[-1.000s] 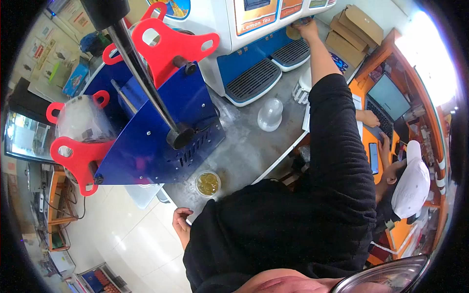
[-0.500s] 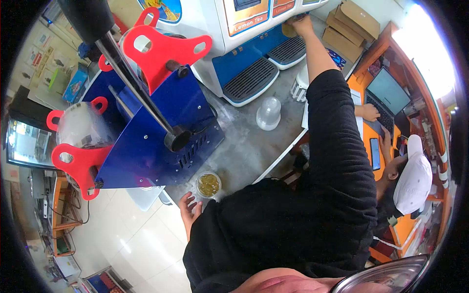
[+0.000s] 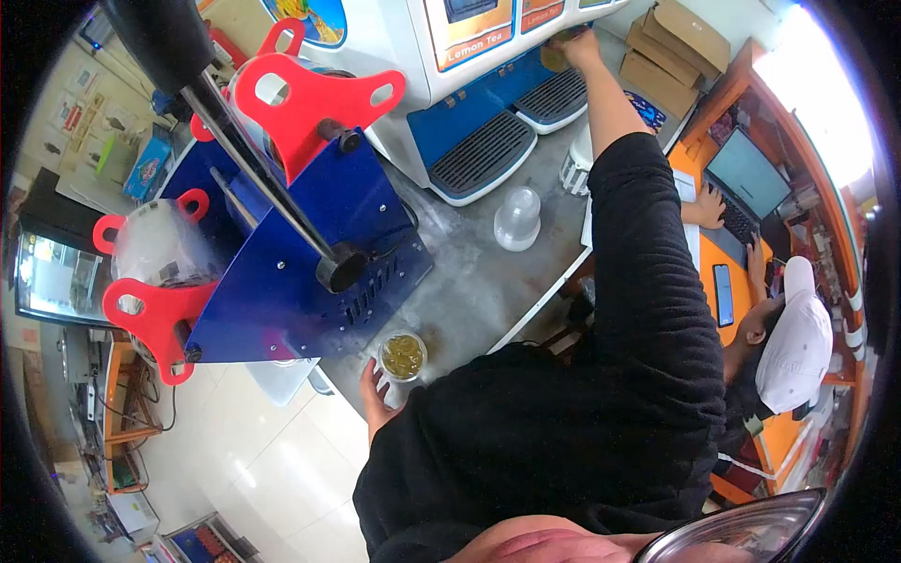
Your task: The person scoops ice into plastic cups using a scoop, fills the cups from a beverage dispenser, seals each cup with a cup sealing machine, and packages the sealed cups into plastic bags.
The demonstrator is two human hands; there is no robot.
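Observation:
My left hand point(image 3: 376, 392) is beside a clear plastic cup point(image 3: 403, 357) near the counter edge, fingers curved and apart. Ice-like pieces in yellowish liquid show inside this cup. Whether a fingertip touches its wall I cannot tell. At the far end of my outstretched arm, my right hand point(image 3: 579, 45) is wrapped round a cup point(image 3: 554, 59) with amber contents under the drink dispenser point(image 3: 418, 52). The dispenser and my fingers hide most of that cup. A stack of upturned clear cups point(image 3: 517, 219) stands on the counter between my arms.
To the left stands a blue cup-sealing machine point(image 3: 310, 272) with red film-roll holders point(image 3: 305, 98) and a long lever point(image 3: 258, 174). Drip trays point(image 3: 483, 155) sit below the dispenser. On the right, a co-worker in a white cap point(image 3: 796, 342) uses a laptop point(image 3: 746, 178). Cardboard boxes point(image 3: 676, 52) lie behind.
My left hand has shifted slightly right and its fingers are nearer the cup. My right hand stays at the dispenser. The co-worker's hands have moved at the laptop.

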